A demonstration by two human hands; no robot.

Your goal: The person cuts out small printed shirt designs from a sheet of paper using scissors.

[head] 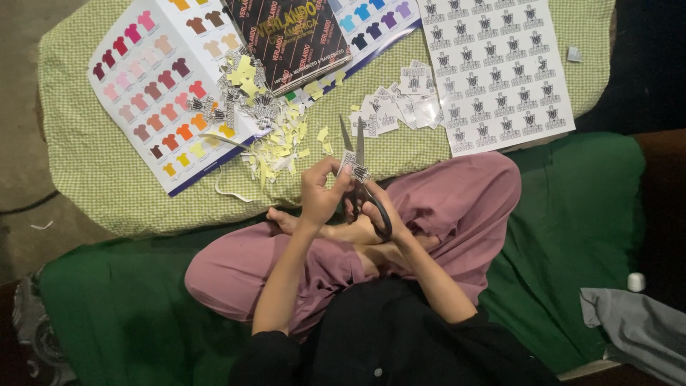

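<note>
Head view: the left hand (319,194) pinches a small printed sticker (356,169) between thumb and fingertips, while the right hand (375,213) grips the black handles of the scissors (361,168), blades parted and pointing up around the sticker's edge. Just beyond the scissors lie yellow paper scraps (282,146) and cut stickers (400,107); right of these, the uncut sticker sheet (496,71); left, a colour chart (153,78). Bare checked cloth (107,179) stretches left of the scissors.

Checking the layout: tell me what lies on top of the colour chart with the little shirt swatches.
On the colour chart lie a heap of cut printed labels with yellow paper scraps, and a dark booklet overlaps its upper corner. The swatches beneath them are hidden.
</note>
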